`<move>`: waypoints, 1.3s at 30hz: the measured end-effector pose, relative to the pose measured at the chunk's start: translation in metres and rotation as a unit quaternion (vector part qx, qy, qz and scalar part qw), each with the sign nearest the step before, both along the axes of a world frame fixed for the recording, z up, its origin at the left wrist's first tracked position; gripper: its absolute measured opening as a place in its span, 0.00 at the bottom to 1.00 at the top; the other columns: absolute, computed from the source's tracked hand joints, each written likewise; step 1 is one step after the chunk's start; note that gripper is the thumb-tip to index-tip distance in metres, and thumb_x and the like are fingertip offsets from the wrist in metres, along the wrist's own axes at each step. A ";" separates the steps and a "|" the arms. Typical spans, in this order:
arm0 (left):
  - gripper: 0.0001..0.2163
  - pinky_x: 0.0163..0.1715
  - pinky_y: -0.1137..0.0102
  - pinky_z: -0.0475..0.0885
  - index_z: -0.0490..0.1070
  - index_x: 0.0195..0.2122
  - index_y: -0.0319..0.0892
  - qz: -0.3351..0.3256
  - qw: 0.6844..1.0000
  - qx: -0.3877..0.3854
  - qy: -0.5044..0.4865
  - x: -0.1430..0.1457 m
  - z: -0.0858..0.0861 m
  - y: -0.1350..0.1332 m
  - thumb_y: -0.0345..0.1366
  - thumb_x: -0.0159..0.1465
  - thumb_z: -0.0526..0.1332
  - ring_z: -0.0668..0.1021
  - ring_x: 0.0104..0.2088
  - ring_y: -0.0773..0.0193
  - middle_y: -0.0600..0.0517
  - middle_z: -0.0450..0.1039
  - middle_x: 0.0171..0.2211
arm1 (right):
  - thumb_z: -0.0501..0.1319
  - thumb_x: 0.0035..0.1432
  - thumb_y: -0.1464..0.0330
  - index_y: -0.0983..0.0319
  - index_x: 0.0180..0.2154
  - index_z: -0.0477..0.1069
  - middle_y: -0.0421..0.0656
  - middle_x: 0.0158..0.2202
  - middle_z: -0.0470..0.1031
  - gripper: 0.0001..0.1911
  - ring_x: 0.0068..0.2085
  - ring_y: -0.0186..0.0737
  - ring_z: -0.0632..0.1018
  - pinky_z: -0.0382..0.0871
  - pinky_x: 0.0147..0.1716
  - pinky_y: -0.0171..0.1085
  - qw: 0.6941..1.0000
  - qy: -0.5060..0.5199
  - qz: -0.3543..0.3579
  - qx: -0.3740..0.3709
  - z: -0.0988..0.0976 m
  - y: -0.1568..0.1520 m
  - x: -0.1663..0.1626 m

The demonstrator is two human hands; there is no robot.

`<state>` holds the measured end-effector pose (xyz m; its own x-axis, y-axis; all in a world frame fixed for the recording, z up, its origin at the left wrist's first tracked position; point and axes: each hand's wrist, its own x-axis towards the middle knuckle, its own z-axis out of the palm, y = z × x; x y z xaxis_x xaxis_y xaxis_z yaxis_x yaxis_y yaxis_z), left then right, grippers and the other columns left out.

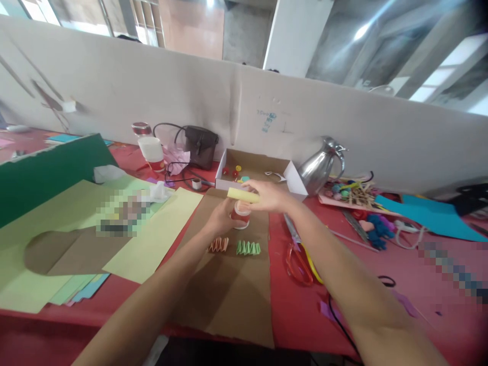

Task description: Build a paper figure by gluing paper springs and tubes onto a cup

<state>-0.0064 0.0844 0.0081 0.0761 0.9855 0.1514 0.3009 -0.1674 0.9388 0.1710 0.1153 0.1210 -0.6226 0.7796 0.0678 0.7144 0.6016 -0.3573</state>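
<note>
My left hand (221,217) is closed around the side of a small red-and-white paper cup (240,219), which seems to stand upside down on a brown cardboard sheet (229,290). Just above the cup, my right hand (269,195) pinches a yellow paper strip (241,194) between its fingers. Part of the cup's top is hidden by the strip and the fingers. Nearer to me on the cardboard lie an orange folded paper spring (219,245) and a green folded paper spring (248,248).
Red-handled scissors (299,262) lie right of the cardboard. Behind my hands is an open white box (262,185) with small pieces inside. A metal jug (318,165) and a dark bag (201,146) stand near the wall. Yellow paper sheets (163,236) cover the left side.
</note>
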 end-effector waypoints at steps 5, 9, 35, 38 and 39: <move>0.27 0.51 0.60 0.69 0.70 0.55 0.47 0.000 0.992 0.008 -0.127 0.005 0.016 -0.005 0.41 0.53 0.69 0.76 0.51 0.53 0.47 0.74 0.53 | 0.64 0.48 0.74 0.54 0.54 0.69 0.40 0.47 0.79 0.29 0.45 0.43 0.78 0.68 0.41 0.39 0.999 0.039 0.007 -0.007 0.002 -0.005 0.009; 0.23 0.49 0.61 0.70 0.73 0.51 0.44 0.008 0.983 -0.024 -0.180 0.010 0.018 -0.002 0.42 0.54 0.68 0.78 0.48 0.54 0.46 0.77 0.49 | 0.60 0.54 0.73 0.54 0.50 0.72 0.40 0.44 0.80 0.21 0.43 0.42 0.79 0.69 0.39 0.38 0.998 0.059 -0.013 0.014 -0.010 -0.011 0.009; 0.16 0.43 0.65 0.71 0.74 0.43 0.41 0.048 0.970 -0.023 -0.239 0.025 0.008 0.015 0.35 0.52 0.66 0.79 0.41 0.58 0.48 0.78 0.41 | 0.65 0.54 0.70 0.59 0.50 0.72 0.48 0.50 0.74 0.20 0.47 0.44 0.77 0.70 0.49 0.45 0.981 0.186 -0.048 0.042 -0.047 -0.003 0.011; 0.17 0.43 0.66 0.71 0.72 0.45 0.41 0.063 0.968 -0.021 -0.242 0.027 0.006 0.018 0.34 0.52 0.66 0.78 0.41 0.58 0.48 0.77 0.41 | 0.63 0.56 0.74 0.58 0.50 0.72 0.45 0.49 0.76 0.20 0.51 0.44 0.76 0.68 0.51 0.44 0.977 0.180 -0.007 0.112 -0.053 -0.006 0.009; 0.17 0.43 0.65 0.71 0.72 0.45 0.41 0.070 0.968 -0.021 -0.241 0.027 0.005 0.019 0.33 0.52 0.66 0.78 0.41 0.59 0.48 0.77 0.40 | 0.60 0.56 0.76 0.57 0.50 0.72 0.43 0.49 0.77 0.20 0.50 0.43 0.76 0.69 0.51 0.43 0.976 0.184 0.003 0.112 -0.054 -0.005 0.009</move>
<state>0.0205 0.1030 0.0129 -0.1281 0.9872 0.0955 -0.1564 -0.1151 0.9810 0.1797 0.1099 0.0667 -0.5284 0.7155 0.4570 0.5586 0.6984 -0.4475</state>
